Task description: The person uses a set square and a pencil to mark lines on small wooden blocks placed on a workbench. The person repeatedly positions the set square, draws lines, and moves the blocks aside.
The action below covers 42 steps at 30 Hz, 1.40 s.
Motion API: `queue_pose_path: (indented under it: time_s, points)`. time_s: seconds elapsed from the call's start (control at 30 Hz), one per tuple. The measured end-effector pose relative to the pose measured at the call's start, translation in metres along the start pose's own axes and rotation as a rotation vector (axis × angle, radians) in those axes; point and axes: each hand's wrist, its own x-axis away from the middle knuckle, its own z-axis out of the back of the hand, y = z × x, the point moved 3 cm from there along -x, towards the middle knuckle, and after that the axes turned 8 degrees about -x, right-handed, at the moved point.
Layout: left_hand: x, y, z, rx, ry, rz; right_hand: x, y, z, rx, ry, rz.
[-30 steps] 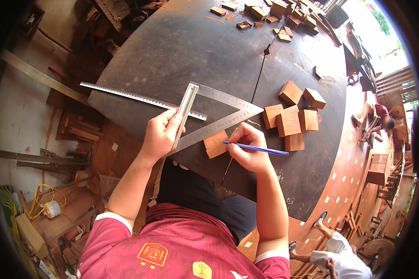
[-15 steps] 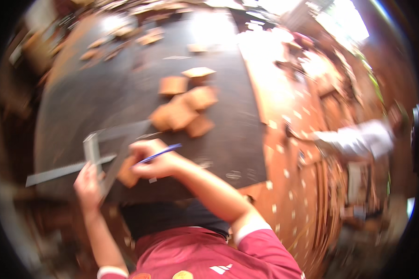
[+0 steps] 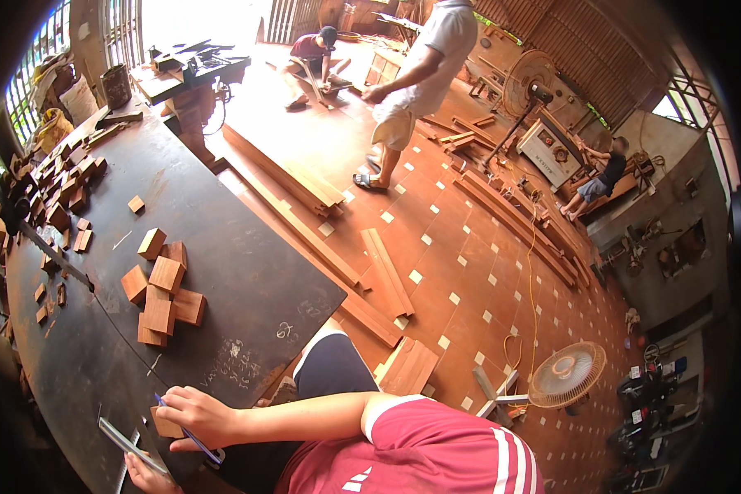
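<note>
At the lower left, my right hand (image 3: 199, 418) is closed around a slim blue pen (image 3: 188, 435) that slants across it. Its fingertips lie against a small reddish wooden block (image 3: 166, 426) near the table's edge; whether they grip the block I cannot tell. Just beside it, my left hand (image 3: 150, 477), partly cut off by the dark rim, is closed on a metal square (image 3: 125, 440). A second thin metal strip runs under that hand, and most of it is hidden. Farther along the dark table (image 3: 247, 288) several wooden blocks (image 3: 166, 273) lie in a cluster.
Many more blocks (image 3: 74, 177) cover the table's far left. Long planks (image 3: 387, 272) lie on the tiled floor at the right, near a fan (image 3: 566, 375). A standing person (image 3: 436, 66) is beyond them; one crouches behind, another sits at a machine (image 3: 547, 155).
The view has swung right, bringing the workshop floor and other people into sight. My hands now appear lower left, still with the pen and metal square, close to the same block.
</note>
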Motion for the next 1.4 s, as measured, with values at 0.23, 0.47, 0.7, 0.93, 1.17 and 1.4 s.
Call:
queue_pose_path:
  time_s: [0.23,0.47,0.7,0.93,1.17,1.4]
  points:
    - [0.005,0.000,0.002,-0.012,-0.048,-0.065,0.013,0.008,-0.007,0.110,-0.072,-0.026]
    - [0.033,0.032,-0.019,-0.012,-0.044,-0.147,0.020,-0.001,0.009,0.064,-0.153,-0.004]
    - [0.063,0.063,-0.018,-0.012,0.069,-0.029,0.010,-0.001,0.007,0.046,-0.172,0.056]
    - [0.061,0.076,-0.032,-0.021,0.013,-0.036,0.006,-0.008,0.009,0.085,-0.161,0.049]
    - [0.078,0.080,-0.028,-0.059,-0.056,-0.040,0.011,-0.006,0.003,0.084,-0.199,0.043]
    - [0.077,0.083,-0.033,-0.085,-0.030,-0.071,0.009,-0.006,0.006,0.087,-0.199,0.031]
